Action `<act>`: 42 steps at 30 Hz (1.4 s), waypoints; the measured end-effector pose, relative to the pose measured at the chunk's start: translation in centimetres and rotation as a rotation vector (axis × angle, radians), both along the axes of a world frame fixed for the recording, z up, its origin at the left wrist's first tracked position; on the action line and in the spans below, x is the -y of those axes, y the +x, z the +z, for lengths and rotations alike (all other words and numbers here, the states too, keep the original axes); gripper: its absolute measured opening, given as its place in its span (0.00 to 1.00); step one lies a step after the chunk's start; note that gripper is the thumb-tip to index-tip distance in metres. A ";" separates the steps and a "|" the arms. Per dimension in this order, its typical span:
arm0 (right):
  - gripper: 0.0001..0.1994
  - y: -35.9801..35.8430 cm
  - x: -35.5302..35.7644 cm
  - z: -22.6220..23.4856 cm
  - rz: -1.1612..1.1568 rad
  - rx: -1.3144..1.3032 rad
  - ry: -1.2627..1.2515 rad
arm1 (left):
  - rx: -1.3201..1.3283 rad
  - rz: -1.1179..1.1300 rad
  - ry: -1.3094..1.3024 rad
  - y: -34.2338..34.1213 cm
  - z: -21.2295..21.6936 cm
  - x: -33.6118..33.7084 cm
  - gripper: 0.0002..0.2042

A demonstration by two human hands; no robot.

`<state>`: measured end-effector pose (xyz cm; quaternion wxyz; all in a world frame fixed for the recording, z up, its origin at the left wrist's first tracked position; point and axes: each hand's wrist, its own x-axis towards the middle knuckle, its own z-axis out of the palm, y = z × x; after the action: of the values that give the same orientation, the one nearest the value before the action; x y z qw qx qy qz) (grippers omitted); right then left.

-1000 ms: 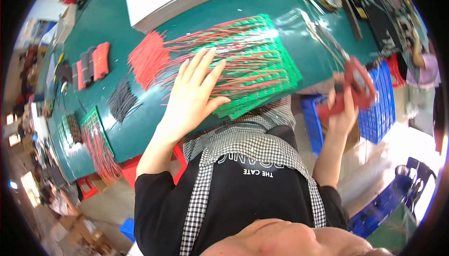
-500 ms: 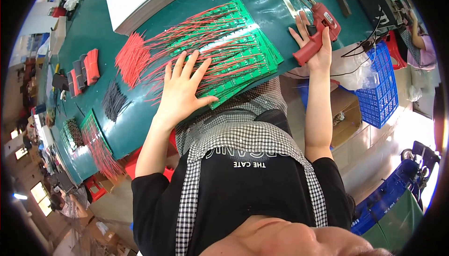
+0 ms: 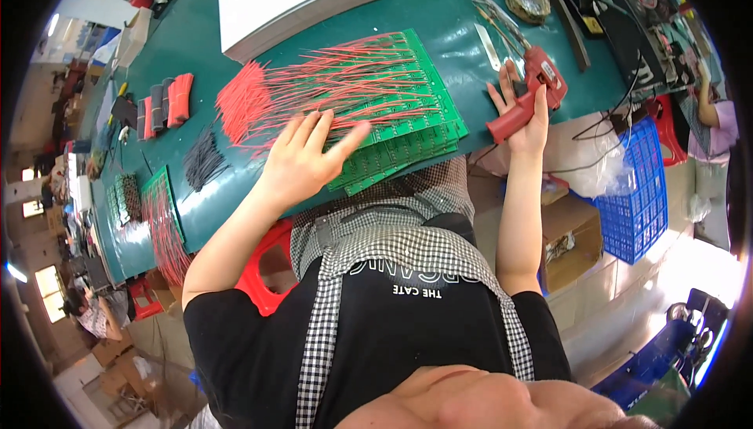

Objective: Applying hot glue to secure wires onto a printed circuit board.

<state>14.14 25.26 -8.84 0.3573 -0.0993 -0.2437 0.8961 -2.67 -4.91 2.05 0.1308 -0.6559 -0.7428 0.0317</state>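
My left hand (image 3: 302, 164), empty with fingers loosely spread, was at the near left side of the green circuit boards (image 3: 438, 107) and red wires (image 3: 345, 76); my right hand (image 3: 529, 132), beyond their right side, held a red soldering gun (image 3: 541, 73).

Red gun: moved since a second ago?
Yes. Judged against the brown ring, the red gun has shifted leftward and up the view, and now sits closer to that ring.
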 end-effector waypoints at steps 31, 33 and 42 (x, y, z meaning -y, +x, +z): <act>0.29 1.1 -0.2 -0.6 -0.011 0.007 0.195 | -0.342 -0.276 0.414 -4.9 3.3 3.4 0.22; 0.29 1.5 0.2 -0.6 -0.018 0.008 0.207 | -0.314 -0.217 0.385 -4.9 4.4 3.3 0.25; 0.29 0.7 -2.2 -2.0 0.118 -0.124 0.161 | -0.312 -0.088 0.603 -5.3 5.2 5.4 0.10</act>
<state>14.87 27.42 -10.82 0.3252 -0.0001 -0.2977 0.8976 -7.97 -10.36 7.29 0.4320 -0.6064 -0.6607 -0.0951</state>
